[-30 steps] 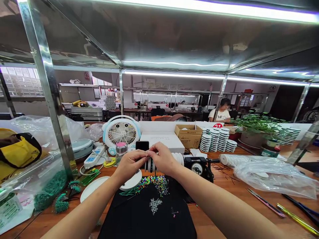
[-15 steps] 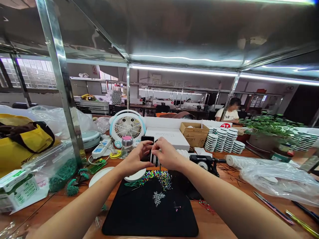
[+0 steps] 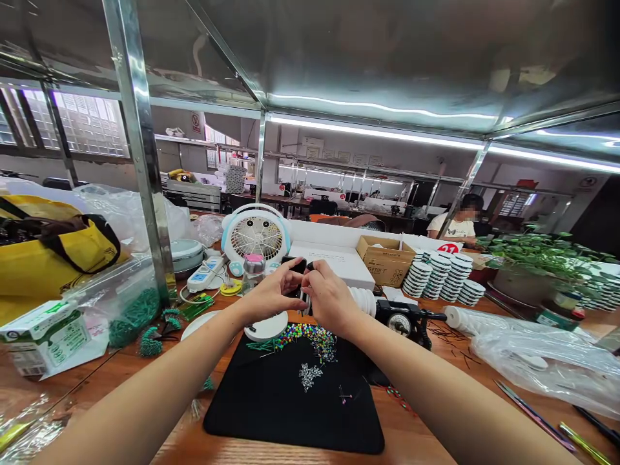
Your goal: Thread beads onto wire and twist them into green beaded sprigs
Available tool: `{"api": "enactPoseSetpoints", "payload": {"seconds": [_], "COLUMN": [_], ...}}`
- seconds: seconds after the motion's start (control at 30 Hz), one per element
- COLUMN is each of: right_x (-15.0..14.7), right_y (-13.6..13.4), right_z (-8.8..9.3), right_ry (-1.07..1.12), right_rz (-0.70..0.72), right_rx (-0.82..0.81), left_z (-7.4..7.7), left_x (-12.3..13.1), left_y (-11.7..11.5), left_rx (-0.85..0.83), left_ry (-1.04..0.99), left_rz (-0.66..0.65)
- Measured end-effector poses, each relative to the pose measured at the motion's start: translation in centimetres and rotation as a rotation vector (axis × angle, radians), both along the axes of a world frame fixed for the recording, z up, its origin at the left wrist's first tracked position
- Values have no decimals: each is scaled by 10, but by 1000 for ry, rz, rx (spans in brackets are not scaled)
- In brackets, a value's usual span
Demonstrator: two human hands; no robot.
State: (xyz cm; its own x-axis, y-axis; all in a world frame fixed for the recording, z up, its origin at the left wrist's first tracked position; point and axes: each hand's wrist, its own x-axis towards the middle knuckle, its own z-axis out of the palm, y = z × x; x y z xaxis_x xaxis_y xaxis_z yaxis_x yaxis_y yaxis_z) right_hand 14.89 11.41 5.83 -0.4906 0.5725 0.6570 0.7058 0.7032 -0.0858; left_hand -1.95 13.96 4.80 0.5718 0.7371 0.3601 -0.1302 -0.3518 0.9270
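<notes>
My left hand (image 3: 274, 292) is bent inward, thumb and fingers closing around something my hands hide. Beside it, my right hand (image 3: 329, 296) curls its fingers over the end of a row of white discs (image 3: 305, 298), seen only partly between the two hands. More white ring-shaped parts (image 3: 363, 300) show behind my right wrist, in line with a black hand-cranked device (image 3: 409, 318) that carries a round dial. Below the hands lies a black mat (image 3: 285, 413) with many coloured beads or pin heads (image 3: 310, 336), small metal loops (image 3: 309, 374) and a few pins (image 3: 345, 394).
A fan (image 3: 256, 239), jar (image 3: 253, 271) and power strip (image 3: 206, 274) stand behind left. At the back are a white box (image 3: 334, 261), cardboard box (image 3: 382, 261) and stacked discs (image 3: 438, 274). Tweezers (image 3: 533, 413) lie right. A metal post (image 3: 140, 148) rises left; a person sits farther off.
The camera view has shifted, moving the scene slightly right. My right hand has turned and its fingers now cover more of the white discs. The left hand stays close beside it.
</notes>
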Motion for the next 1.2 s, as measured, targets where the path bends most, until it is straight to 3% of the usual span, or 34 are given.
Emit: {"api": "enactPoseSetpoints", "payload": {"seconds": [0.33,0.5,0.67,1.0,1.1,1.2], "right_x": [3,6,2,-3,14,63], "right_y": [0,4,9,11,-1,-20], "right_z": [-5,3,11,16,24,25], "right_ry": [-69,168,303,357,565,750], "right_rz": [49,151,49,68,110,116], "right_rx": [37,-150,-332,-383,-408,-310], "left_z": [0,1,0,2,4,7], "left_x": [0,0,0,2,5,9], "left_y": [-1,-2,-1,-5,-8,-10], "left_rx": [-10,-12,0,9,4,-10], "left_ry": [38,58,61,131,119,137], "left_rz": [28,33,30,97,160,218]}}
